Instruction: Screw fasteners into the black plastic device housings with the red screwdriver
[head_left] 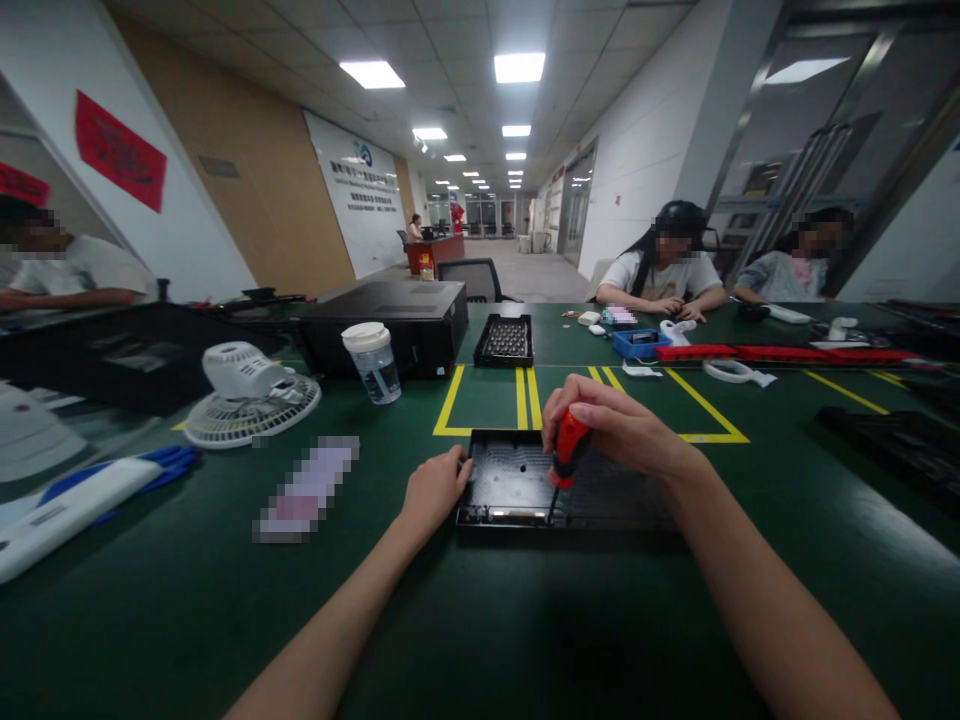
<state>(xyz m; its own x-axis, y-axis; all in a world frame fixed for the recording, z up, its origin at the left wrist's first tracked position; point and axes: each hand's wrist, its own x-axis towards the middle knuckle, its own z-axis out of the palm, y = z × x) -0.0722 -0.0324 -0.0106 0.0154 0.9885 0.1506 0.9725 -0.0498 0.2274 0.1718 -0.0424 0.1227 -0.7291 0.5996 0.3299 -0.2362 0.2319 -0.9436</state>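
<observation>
A shallow black rectangular tray-like part [510,472] lies on the green table before me. My right hand [592,420] is closed around the red and black handle of a screwdriver [571,447], which stands nearly upright. Its dark shaft reaches down to the near edge of the black part, beside a light strip [517,514] there. Whether the tip sits on a screw is too small to tell. My left hand [439,488] grips the left edge of the same part, its fingertips partly hidden behind the rim. The right end of the part is hidden by my right forearm.
Beyond the part are yellow tape lines [592,437] and a black tray of small pieces [505,341]. To the left stand a lidded cup [373,362], a white fan [251,395] and a large black case [382,320]. Co-workers sit around the table; a blue box [640,344] lies far right.
</observation>
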